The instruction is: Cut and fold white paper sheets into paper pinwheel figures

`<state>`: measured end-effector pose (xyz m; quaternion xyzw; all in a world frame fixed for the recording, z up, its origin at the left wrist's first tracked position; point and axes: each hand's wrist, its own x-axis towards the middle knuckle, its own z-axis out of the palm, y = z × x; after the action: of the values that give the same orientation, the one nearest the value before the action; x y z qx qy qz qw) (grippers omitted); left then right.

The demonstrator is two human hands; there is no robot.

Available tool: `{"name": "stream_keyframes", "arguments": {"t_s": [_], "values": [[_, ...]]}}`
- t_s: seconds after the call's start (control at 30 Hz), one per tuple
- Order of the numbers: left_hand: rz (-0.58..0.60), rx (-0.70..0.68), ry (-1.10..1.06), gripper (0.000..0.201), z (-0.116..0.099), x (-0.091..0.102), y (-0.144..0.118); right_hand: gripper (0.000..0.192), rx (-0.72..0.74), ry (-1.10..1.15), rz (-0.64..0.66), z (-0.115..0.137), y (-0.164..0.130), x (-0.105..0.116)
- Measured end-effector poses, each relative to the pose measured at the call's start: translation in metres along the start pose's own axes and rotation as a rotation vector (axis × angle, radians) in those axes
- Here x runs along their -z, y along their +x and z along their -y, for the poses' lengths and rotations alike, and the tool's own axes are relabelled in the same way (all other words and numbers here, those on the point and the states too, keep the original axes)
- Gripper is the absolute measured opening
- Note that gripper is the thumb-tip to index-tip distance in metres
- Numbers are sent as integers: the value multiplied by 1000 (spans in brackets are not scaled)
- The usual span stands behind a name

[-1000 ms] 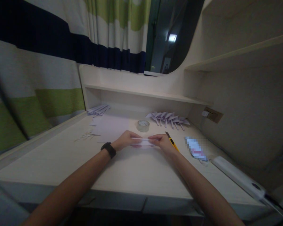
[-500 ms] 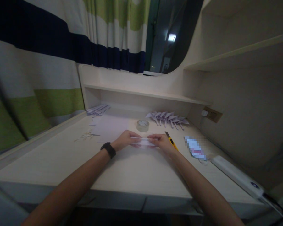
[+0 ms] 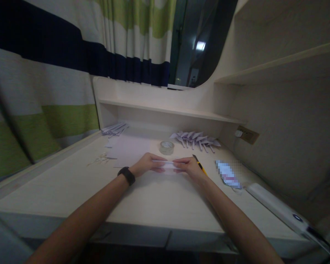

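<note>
A small piece of white paper [image 3: 169, 165], folded or rolled along its length, is stretched between my two hands over the desk. My left hand [image 3: 148, 164], with a black watch on the wrist, pinches its left end between thumb and fingers. At the other end my right hand [image 3: 189, 167] grips it the same way. Just beyond the hands stands a roll of clear tape [image 3: 166, 147]. A yellow utility knife [image 3: 200, 165] lies beside my right hand, blade pointing away. White paper sheets [image 3: 129, 146] lie beyond my left hand.
Several paper pinwheels [image 3: 195, 139] lie in a row at the back right. Rolled paper sticks [image 3: 115, 128] are piled at the back left, with thin pale pieces [image 3: 100, 158] nearer. A phone [image 3: 228, 174], its screen blurred, and a long white device [image 3: 277, 209] lie at right.
Both hands stay in nearly the same place, still holding the paper. The fingers of my right hand have shifted slightly along its edge.
</note>
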<state>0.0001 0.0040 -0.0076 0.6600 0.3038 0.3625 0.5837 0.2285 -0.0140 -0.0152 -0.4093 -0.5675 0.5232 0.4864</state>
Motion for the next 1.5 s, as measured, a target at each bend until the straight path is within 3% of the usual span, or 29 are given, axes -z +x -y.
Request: {"name": "stream_keyframes", "arguments": {"t_s": [0.53, 0.83, 1.07, 1.33, 1.5], "values": [[-42, -32, -55, 39, -2, -6, 0, 42, 32, 1, 26, 3, -5, -10], [35, 3, -1, 48, 0, -6, -2, 43, -35, -1, 81, 4, -6, -7], [-19, 31, -53, 46, -1, -7, -1, 40, -27, 35, 77, 2, -5, -7], [64, 21, 49, 47, -3, -8, -4, 39, -42, 14, 81, 2, -5, -8], [39, 14, 34, 43, -7, -10, -5, 38, -23, 8, 84, -2, -3, -6]]}}
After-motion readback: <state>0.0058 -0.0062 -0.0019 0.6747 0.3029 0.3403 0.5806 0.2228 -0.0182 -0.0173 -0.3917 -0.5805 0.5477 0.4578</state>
